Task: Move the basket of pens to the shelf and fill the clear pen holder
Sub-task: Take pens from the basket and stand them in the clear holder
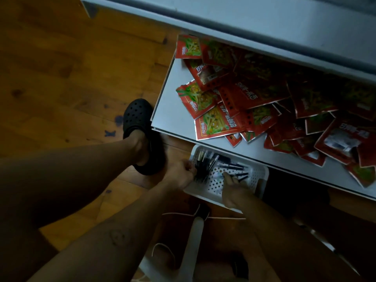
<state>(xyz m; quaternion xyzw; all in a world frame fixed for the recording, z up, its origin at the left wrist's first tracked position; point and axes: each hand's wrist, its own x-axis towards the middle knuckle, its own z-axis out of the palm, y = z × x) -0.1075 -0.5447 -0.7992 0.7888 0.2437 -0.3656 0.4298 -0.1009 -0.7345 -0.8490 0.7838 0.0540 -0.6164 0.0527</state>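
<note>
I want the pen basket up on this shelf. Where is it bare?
Bare: the left strip of the shelf, between its left edge and the snack packets, plus a thin band along the front edge. Farther right it is piled with packets.

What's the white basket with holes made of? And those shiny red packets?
The white holed basket looks like matte moulded plastic: even round holes, smooth rounded rim. The red snack packets look like glossy foil-lined plastic film: silver edges, crinkles, shine.
</note>
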